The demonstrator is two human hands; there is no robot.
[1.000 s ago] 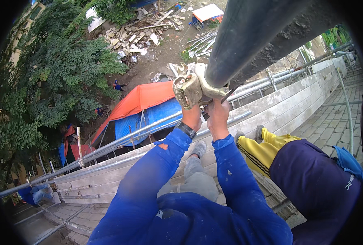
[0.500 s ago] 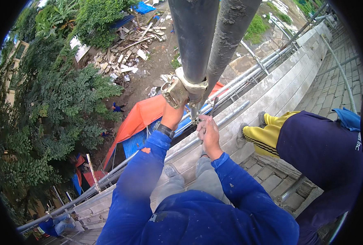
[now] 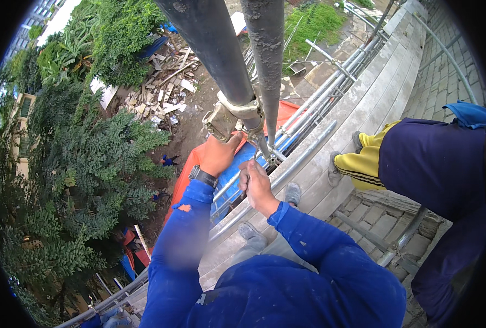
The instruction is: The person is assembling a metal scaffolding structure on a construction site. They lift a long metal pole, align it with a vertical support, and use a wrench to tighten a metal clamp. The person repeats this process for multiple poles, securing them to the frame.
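A grey scaffold pole (image 3: pixel 213 52) rises in front of me, with a pale metal scaffold coupler (image 3: pixel 243 111) around it. My left hand (image 3: pixel 219 154) is closed on the coupler from below, its thumb near the pole and its fingers mostly hidden behind the metal. Just below and to the right, my right hand (image 3: pixel 258 186) is closed around a thin metal tool (image 3: pixel 244 193), mostly covered by the fingers, so its exact kind does not show. A second, mud-crusted pole (image 3: pixel 262 60) stands close behind the first.
Grey planks (image 3: pixel 358 126) run under my feet, with a brick-patterned surface (image 3: pixel 451 76) beyond. A person in yellow trousers (image 3: pixel 366 161) bends close on my right. Horizontal scaffold tubes (image 3: pixel 322 101) line the edge; far below are orange sheeting (image 3: pixel 191 164), trees (image 3: pixel 90 147) and scattered boards (image 3: pixel 164 90).
My view has shifted, so the poles now stand farther left and more apart. Both hands stay by the coupler; the right has turned, with its fingers now folded closer around the tool.
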